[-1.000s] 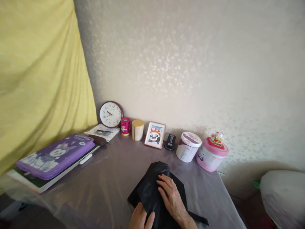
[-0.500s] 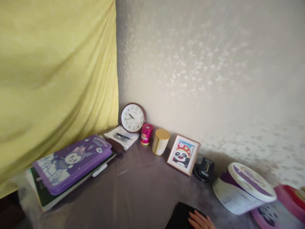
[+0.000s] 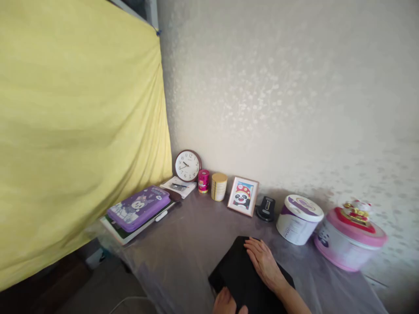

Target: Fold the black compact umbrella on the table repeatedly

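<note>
1. Near the table's front edge, a folded black cloth (image 3: 242, 274) is lying on the plastic-covered table (image 3: 183, 237).
2. The right hand (image 3: 263, 263) is pressing open and flat on the cloth.
3. The left hand (image 3: 225, 302) is touching the cloth's near side, mostly out of view, its grip unclear.
4. A lidded white-and-purple tub (image 3: 299, 220) is standing beyond the right hand.

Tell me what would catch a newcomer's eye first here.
A large yellow cloth hangs down the left side. At the front, the right hand rests on a black fabric, with the left hand at its near edge. Far right, a pink round tub topped by a cat figurine stands out.
</note>
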Demonstrator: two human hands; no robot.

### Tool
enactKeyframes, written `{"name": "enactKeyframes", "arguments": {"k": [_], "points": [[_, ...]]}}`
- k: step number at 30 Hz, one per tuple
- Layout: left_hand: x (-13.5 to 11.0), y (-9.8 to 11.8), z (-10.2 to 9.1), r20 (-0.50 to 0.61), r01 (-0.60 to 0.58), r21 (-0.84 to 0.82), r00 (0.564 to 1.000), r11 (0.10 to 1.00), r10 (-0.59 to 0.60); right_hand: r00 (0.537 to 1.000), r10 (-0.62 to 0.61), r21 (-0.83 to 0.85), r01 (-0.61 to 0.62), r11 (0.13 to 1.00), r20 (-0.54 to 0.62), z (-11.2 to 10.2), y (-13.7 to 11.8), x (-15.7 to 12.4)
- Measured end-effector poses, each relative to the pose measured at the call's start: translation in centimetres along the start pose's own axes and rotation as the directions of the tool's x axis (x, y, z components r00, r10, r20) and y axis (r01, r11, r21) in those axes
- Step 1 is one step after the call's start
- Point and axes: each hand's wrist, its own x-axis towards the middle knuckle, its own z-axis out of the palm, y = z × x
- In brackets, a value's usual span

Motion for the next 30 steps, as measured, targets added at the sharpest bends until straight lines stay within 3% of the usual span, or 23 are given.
{"name": "enactKeyframes", "arguments": {"k": [4, 9, 15, 19, 25, 30], "points": [[-1.8, 2.5, -0.6, -0.041, -0.036, 0.064, 0.998, 0.997, 0.039, 1.0, -0.02, 0.033, 0.019, 0.999, 0.016, -0.9, -1.3, 0.6], [-2.8, 4.4, -1.7, -0.076, 0.053, 0.061, 0.996, 0.997, -0.048, 1.0, 0.006, 0.04, -0.007, 0.999, 0.025, -0.9, -2.8, 1.0], [-2.9, 4.1, -0.9, -0.094, 0.039, 0.092, 0.995, 0.995, -0.031, 0.994, -0.069, 0.1, 0.061, 0.993, 0.082, -1.3, -6.8, -1.9], [-3.0, 3.1, 0.2, -0.17, 0.182, 0.219, 0.975, 0.959, -0.146, 0.984, -0.149, 0.229, 0.124, 0.966, 0.097, -2.0, -8.6, -3.6], [-3.2, 3.1, 0.4, -0.143, 0.204, 0.413, 0.977, 0.887, -0.158, 0.982, -0.111, 0.114, 0.095, 0.989, 0.15, -1.3, -5.8, -0.7], [-3.7, 3.2, 0.3, -0.179, 0.201, 0.254, 0.971, 0.946, -0.159, 0.991, -0.028, 0.04, 0.023, 0.999, 0.133, -0.4, -3.2, 2.0]]}}
